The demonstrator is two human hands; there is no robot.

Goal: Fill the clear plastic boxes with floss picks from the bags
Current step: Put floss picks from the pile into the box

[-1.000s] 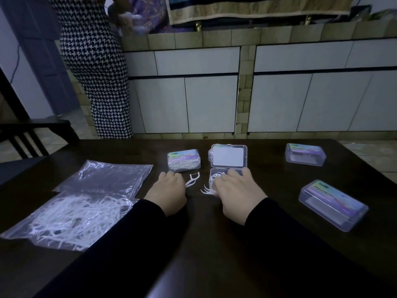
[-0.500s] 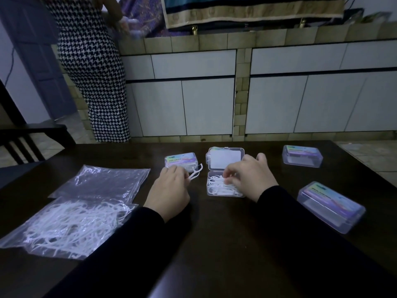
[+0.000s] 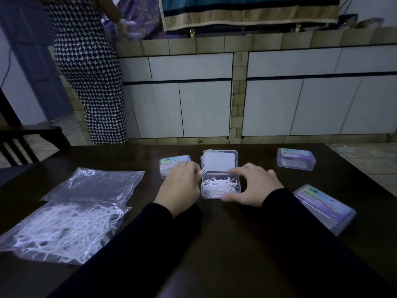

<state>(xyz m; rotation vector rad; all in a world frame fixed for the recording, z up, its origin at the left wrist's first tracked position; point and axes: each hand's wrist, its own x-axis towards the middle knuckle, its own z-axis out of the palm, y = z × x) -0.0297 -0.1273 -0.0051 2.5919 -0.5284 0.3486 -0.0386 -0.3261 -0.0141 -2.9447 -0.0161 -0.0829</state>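
An open clear plastic box (image 3: 221, 195) sits mid-table, lid raised, with several white floss picks (image 3: 219, 186) inside. My left hand (image 3: 180, 186) pinches one floss pick (image 3: 201, 172) at the box's left rim. My right hand (image 3: 251, 186) cups the box's right side, thumb at the front corner, fingers at the back edge. A bag of floss picks (image 3: 62, 231) lies at the near left, with an empty-looking bag (image 3: 96, 183) behind it. A closed, filled box (image 3: 169, 163) is partly hidden behind my left hand.
Two more closed clear boxes lie on the right, one far (image 3: 296, 159) and one near the table's right edge (image 3: 322, 206). A person in a houndstooth dress (image 3: 90, 72) stands at the counter beyond the dark table (image 3: 214, 244). A dark chair (image 3: 23, 140) is at far left.
My right hand came off the top of the box and now holds its right side. My left hand carried the floss pick right, up to the box's left rim.
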